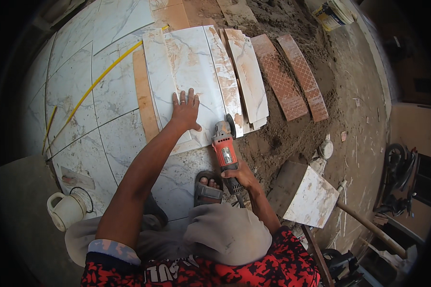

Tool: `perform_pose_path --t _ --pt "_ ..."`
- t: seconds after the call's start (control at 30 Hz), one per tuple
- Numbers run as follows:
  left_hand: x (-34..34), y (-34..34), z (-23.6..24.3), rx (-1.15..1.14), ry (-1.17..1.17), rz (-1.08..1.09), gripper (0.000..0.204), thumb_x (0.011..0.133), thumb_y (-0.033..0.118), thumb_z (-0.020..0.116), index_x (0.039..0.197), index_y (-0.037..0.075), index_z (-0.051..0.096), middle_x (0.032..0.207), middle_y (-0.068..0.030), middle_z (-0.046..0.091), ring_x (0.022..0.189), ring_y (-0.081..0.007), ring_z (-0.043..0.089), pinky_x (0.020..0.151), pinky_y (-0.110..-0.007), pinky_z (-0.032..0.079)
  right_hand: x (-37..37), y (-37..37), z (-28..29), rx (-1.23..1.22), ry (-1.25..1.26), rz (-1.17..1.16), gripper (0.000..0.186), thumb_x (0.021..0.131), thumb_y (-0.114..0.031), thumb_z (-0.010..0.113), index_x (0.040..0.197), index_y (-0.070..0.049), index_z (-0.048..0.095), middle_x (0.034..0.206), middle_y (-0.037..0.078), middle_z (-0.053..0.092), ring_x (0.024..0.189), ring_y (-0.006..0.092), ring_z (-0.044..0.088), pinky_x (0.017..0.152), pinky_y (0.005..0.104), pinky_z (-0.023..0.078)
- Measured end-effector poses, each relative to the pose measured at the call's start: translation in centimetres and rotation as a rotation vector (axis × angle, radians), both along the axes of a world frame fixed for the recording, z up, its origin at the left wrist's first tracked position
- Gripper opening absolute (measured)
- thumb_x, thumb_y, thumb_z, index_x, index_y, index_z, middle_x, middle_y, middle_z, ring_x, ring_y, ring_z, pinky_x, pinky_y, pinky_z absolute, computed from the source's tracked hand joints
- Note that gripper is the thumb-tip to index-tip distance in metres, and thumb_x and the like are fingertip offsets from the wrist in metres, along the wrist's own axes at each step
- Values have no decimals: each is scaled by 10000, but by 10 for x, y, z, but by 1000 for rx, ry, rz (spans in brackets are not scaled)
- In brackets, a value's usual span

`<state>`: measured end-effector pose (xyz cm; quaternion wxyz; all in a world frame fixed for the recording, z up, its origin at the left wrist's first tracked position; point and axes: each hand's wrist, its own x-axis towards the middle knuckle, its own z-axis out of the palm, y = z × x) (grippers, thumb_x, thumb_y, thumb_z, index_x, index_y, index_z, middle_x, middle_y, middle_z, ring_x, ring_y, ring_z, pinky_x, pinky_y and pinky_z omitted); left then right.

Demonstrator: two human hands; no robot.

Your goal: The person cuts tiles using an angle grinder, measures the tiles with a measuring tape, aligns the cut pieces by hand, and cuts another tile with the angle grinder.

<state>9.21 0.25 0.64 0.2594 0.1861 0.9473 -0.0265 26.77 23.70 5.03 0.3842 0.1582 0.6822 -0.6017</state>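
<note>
One grinder [226,152] at edge of tile [197,71]

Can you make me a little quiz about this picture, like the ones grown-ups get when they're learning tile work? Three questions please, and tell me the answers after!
1. Name it: what tool does the person's right hand hold?
2. True or false: the left hand is gripping the long yellow strip.
3. Count: how many reddish-brown patterned strips lie on the dirt, to the right of the white tile?

Key:
1. A red and grey angle grinder.
2. False. That hand rests spread out on the white tile.
3. Two, lying side by side with a gap between them.
</note>
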Motion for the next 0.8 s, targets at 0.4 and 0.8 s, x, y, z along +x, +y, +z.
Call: perform_pose_path --t 0.4,0.8 --pt "0 1 1 -2 -14 3 1285 566 569 859 1509 -28 223 1596 -268 117 1455 -477 172 1140 -678 107 -2 -2 8 17 -13 1 620 591 -190 778 1147 -12 566 982 73 627 902 210 575 862 333 459" --pt "0 0 1 -1 -9 2 1286 562 571 859 1508 -29 227 1595 -268 124 1455 -475 179 1140 -676 116 2 0 0 26 16 17 603 580 -215 782 1114 -23 581 963 70 632 887 206 577 858 333 462"
